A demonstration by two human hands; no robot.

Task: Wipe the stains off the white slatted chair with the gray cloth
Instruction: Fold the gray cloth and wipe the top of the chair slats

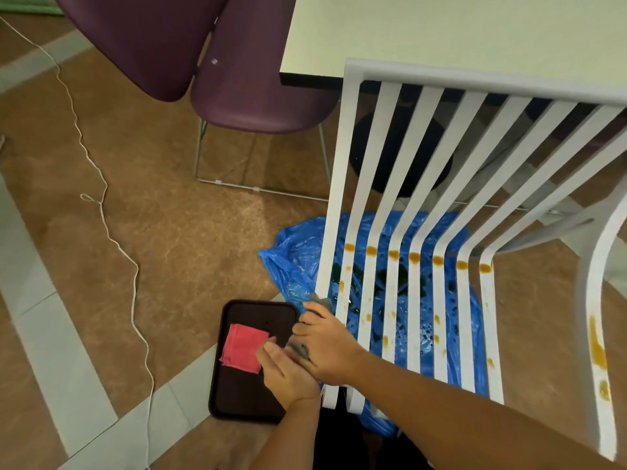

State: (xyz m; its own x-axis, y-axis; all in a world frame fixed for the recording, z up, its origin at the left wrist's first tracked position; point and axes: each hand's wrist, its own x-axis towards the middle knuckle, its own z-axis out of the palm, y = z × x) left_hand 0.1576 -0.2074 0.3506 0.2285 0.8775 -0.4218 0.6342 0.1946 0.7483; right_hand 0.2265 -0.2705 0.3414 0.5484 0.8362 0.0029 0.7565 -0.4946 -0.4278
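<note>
White slatted chair (390,198): hard, smooth, satin white; painted or moulded plastic, I cannot tell which. Stains (414,256) on it: orange, with a wet-looking gloss. Gray cloth (298,347) in my right hand (325,344): soft fabric, matt. Red cloth (242,347): matt fabric, creased. Tray (244,395): dark plastic, dull. Blue sheet (295,259) under the chair: thin plastic film, crinkled, shiny. Purple chair (258,96): smooth plastic shell, low sheen, on bare metal wire legs (258,189). Floor (169,232): mottled brown, slight sheen

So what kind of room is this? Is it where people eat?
Probably a dining room or cafeteria, though I can't be sure. A pale table has a purple chair and the white slatted chair standing by it, and a brown serving tray lies on the floor.
</note>
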